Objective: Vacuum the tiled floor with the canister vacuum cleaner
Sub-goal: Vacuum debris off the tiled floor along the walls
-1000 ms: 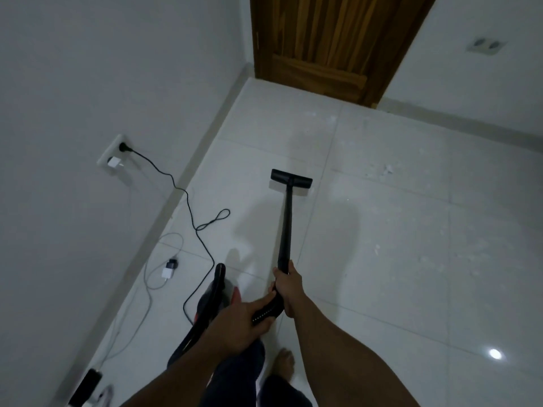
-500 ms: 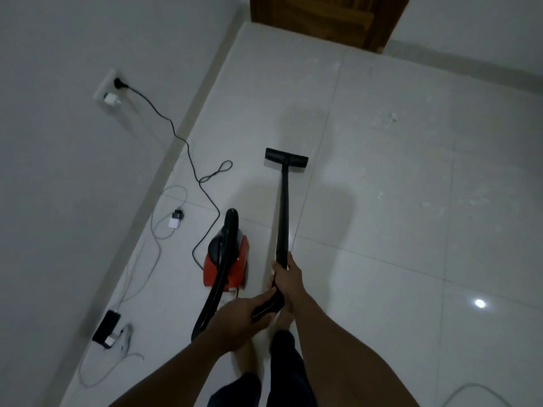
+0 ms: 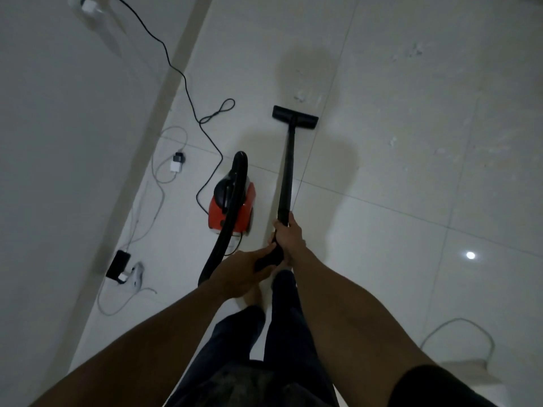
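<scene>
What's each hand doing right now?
Left hand: closed on the wand's handle end.
Right hand: closed around the wand, further up it.

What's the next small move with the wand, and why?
Probably push the floor nozzle forward a little. Pale debris specks lie on the tile just beyond its front edge. Both the right hand and left hand already grip the wand, so a short forward stroke should reach them.
</scene>
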Motion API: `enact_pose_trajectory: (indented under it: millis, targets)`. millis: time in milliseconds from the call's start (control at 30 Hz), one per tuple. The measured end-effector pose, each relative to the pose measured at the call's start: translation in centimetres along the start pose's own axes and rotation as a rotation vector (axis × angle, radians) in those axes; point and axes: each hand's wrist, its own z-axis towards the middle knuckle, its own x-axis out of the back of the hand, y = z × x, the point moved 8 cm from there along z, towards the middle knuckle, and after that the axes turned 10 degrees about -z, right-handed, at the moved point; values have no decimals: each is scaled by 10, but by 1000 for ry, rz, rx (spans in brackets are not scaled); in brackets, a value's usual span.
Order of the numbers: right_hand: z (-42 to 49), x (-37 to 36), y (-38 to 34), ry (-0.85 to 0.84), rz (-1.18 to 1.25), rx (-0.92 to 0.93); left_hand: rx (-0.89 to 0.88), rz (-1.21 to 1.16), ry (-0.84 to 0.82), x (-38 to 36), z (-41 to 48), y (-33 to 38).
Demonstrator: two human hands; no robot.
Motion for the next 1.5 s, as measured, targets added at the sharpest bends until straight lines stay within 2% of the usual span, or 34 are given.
enact_pose_trajectory:
  millis: [300,800,1033,1200,1500]
  targets:
    - [46,17,-12,-40,19,-30,60,-59,-44,-1,49,21]
    - [110,59,-128,-32,71,9,69,-144,-2,66,146,98]
    - [142,85,-193,-27,73,36,31,-59,-8,104,197,138]
    - [174,101,-244,-25,37,35,9,-82,-49,134,244,171]
    - [241,113,-368,-14,2,21,76,-134,-83,219,346,201]
